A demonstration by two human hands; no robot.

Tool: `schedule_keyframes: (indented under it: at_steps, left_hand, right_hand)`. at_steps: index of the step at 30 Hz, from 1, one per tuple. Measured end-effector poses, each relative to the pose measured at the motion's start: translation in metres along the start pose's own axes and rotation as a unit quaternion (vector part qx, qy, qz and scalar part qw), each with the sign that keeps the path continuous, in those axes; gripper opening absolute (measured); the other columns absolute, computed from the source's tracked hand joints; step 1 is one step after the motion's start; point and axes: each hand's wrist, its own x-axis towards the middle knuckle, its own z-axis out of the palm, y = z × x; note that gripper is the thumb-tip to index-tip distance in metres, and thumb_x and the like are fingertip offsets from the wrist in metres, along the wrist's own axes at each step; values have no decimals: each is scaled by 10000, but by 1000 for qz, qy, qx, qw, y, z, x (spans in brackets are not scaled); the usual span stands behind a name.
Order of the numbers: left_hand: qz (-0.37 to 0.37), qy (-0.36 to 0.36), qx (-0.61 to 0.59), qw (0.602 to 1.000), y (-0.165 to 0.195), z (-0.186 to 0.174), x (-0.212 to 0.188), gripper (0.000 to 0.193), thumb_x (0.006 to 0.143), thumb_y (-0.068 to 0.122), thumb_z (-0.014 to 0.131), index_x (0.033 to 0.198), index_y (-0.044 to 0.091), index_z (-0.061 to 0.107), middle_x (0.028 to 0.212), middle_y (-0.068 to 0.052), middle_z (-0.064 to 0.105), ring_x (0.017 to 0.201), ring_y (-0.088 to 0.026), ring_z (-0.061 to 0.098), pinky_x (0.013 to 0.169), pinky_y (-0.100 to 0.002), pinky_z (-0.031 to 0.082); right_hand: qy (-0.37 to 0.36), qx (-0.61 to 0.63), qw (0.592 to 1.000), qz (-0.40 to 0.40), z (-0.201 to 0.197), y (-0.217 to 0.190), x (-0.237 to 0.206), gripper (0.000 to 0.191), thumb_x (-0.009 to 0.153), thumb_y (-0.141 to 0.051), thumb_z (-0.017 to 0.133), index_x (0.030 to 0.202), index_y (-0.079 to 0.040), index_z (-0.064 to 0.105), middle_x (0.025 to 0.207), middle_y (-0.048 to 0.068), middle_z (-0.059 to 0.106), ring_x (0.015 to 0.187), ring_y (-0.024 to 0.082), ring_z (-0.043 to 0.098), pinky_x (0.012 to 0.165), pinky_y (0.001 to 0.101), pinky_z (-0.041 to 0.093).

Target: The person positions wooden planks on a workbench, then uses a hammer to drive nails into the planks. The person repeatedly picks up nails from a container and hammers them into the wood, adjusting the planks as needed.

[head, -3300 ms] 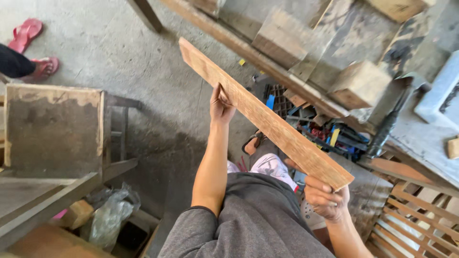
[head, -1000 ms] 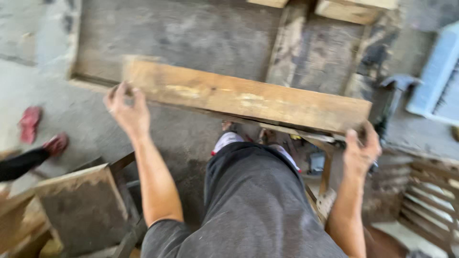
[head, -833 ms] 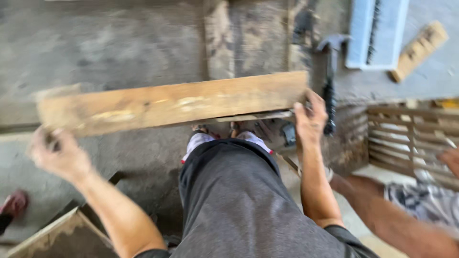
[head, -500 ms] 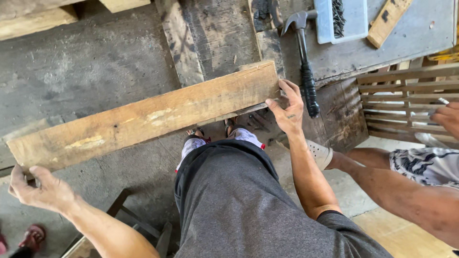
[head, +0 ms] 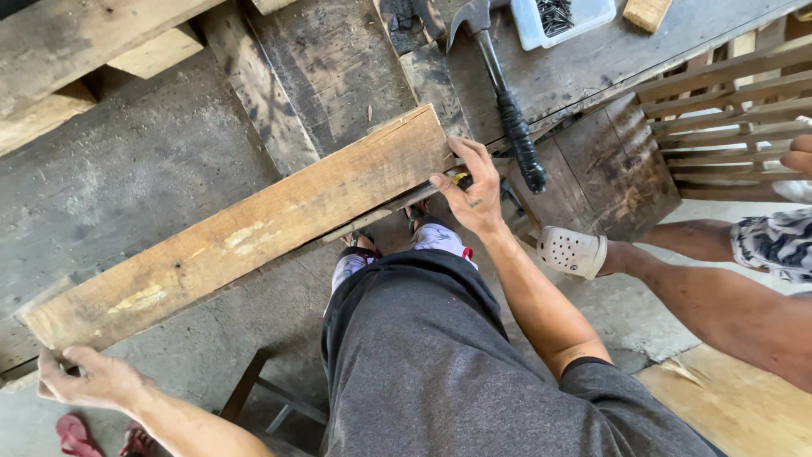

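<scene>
Wooden plank (head: pixel 245 228), long and pale with worn patches, spans the scene diagonally from near left to centre right, held level above the concrete floor (head: pixel 127 178). Left hand (head: pixel 89 378) grips the plank's near-left end, fingers curled closed around the lower corner. Right hand (head: pixel 470 191) holds the far-right end, fingers wrapped over the end edge, thumb underneath; whether it also pinches the thin strip (head: pixel 372 218) beneath the plank cannot be told. Claw hammer (head: pixel 507 101) with a black handle lies on the dark workbench (head: pixel 592 59), just beyond the right hand, not touching it. White tray of nails (head: pixel 558 19) sits at the far edge. A second person's leg (head: pixel 719 296) and pale perforated clog (head: pixel 573 251) occupy the right side, beside a slatted wooden frame (head: pixel 727 110). Red sandals (head: pixel 93 436) lie at near left.
</scene>
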Motion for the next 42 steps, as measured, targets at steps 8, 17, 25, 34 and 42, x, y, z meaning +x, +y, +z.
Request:
schedule_keyframes:
  at_steps: [8, 17, 25, 34, 42]
  left_hand:
    - [9, -1, -12, 1000, 43, 3, -1, 453, 1081, 106, 508, 1484, -98, 547, 1483, -217, 484, 1391, -349, 508, 1209, -503, 410]
    - [41, 48, 58, 996, 42, 14, -2, 452, 1109, 128, 517, 1508, -85, 498, 1467, -260, 502, 1383, -382, 529, 1189, -521, 432]
    - [146, -131, 48, 979, 206, 69, -114, 719, 977, 414, 669, 1547, 36, 447, 1549, -245, 471, 1473, -365, 470, 1220, -521, 434]
    - [459, -435, 186, 752, 372, 208, -164, 1376, 485, 632, 914, 1551, 23, 293, 1492, -167, 421, 1392, -340, 368, 1164, -557, 230]
    - [476, -409, 124, 769, 362, 196, -170, 1285, 492, 533, 936, 1518, -2, 377, 1414, -159, 466, 1312, -351, 434, 1118, -538, 305]
  right_hand:
    - [-12, 29, 999, 1, -5, 8, 5, 636, 867, -244, 889, 1378, 17, 616, 1346, 178, 611, 1162, 285, 658, 950, 341, 555]
    - [-75, 72, 995, -2, -20, 16, 17, 767, 761, -209, 921, 1401, 24, 568, 1341, 179, 583, 1164, 283, 631, 928, 341, 555]
    - [-107, 106, 986, 71, -55, 26, 7, 455, 848, -84, 833, 1269, -8, 677, 1153, 109, 685, 1011, 196, 672, 853, 302, 546]
    - [-194, 63, 974, 96, -115, 51, 71, 502, 789, -94, 860, 1261, -57, 693, 1057, 86, 720, 903, 170, 687, 773, 296, 563]
    - [-335, 77, 938, -46, -66, 51, 96, 1168, 562, -105, 943, 1570, -55, 354, 1537, 224, 445, 1398, 416, 455, 1148, 456, 396]
